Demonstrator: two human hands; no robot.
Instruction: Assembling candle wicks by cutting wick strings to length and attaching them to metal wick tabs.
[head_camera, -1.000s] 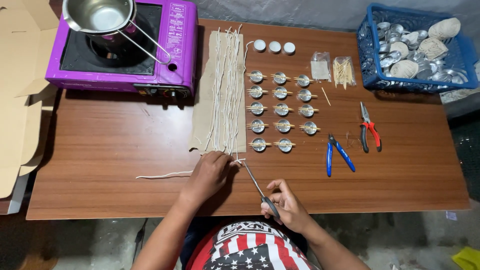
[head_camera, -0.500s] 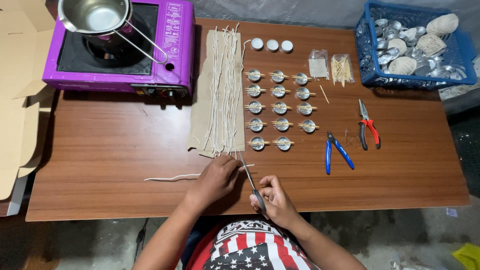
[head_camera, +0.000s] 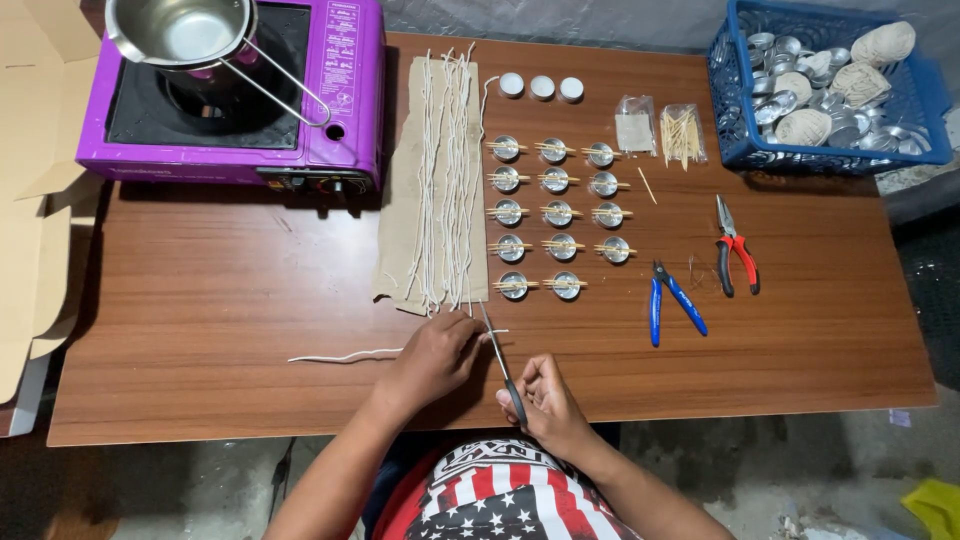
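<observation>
White wick string (head_camera: 345, 355) trails left from the left hand (head_camera: 432, 358), whose grip pinches it against the wooden bench (head_camera: 200, 300). Just right, the right hand (head_camera: 545, 400) has its grip closed around scissors (head_camera: 500, 360), blades meeting the wick.

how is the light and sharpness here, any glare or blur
Head view: even, soft light, faint shadows; bright glare inside the steel saucepan on the purple stove; sharp across the brown wooden table; left hand, right hand and scissors unblurred; edges bow slightly.
</observation>
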